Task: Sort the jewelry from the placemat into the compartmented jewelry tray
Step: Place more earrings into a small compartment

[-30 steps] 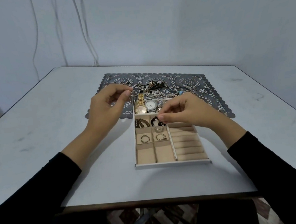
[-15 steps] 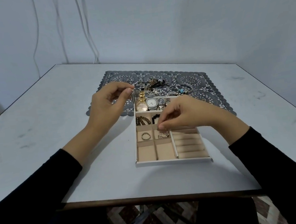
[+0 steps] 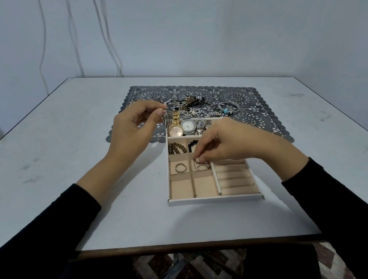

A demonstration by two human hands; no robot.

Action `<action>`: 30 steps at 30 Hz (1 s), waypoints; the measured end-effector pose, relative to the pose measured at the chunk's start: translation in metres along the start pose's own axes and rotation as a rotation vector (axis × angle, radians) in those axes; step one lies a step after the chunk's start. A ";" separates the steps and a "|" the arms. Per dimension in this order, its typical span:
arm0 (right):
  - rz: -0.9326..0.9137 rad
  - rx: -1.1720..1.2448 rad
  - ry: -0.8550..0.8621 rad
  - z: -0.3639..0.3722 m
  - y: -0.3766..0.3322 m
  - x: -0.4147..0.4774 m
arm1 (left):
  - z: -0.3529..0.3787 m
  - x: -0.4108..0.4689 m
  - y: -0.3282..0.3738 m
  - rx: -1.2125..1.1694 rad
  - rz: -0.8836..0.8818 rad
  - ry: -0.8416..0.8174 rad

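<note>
Dipping into the ring box of the tray (image 3: 215,198), the right hand (image 3: 230,141) has come down from the beads (image 3: 190,146), pinching a small silver ring (image 3: 197,160), nearly put away. The left hand (image 3: 130,131) pinches a fan earring (image 3: 167,116) by the near edge of the placemat (image 3: 253,101).

One wide-angle head-worn camera looks forward and down at the jewelry tray (image 3: 215,199) from its near side, fairly close. Beyond the tray it reaches the wall (image 3: 212,24), seemingly bowed by the lens.
</note>
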State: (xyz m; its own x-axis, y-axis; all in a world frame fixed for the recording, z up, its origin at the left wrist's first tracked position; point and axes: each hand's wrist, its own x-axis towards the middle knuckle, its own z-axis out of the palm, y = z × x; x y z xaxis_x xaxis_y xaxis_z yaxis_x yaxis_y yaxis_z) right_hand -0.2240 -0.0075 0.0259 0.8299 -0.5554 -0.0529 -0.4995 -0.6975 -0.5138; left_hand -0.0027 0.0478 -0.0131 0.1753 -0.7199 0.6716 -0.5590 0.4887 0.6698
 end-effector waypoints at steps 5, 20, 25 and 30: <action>-0.004 -0.063 0.040 0.004 -0.001 0.001 | 0.000 -0.001 0.000 -0.005 -0.017 0.003; -0.019 0.343 0.317 0.000 0.023 -0.015 | 0.000 -0.003 0.006 -0.035 -0.022 -0.015; 0.095 0.356 0.667 0.010 0.048 -0.019 | 0.002 -0.004 0.008 -0.032 -0.021 -0.041; 0.224 0.086 0.690 0.020 0.071 -0.027 | 0.005 -0.006 0.007 -0.042 -0.051 -0.066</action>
State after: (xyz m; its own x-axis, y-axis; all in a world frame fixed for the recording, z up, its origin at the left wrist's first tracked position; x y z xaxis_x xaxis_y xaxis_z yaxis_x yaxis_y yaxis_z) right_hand -0.2767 -0.0333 -0.0262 0.3501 -0.8594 0.3726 -0.5940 -0.5113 -0.6211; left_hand -0.0116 0.0531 -0.0135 0.1479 -0.7744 0.6151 -0.5158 0.4703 0.7161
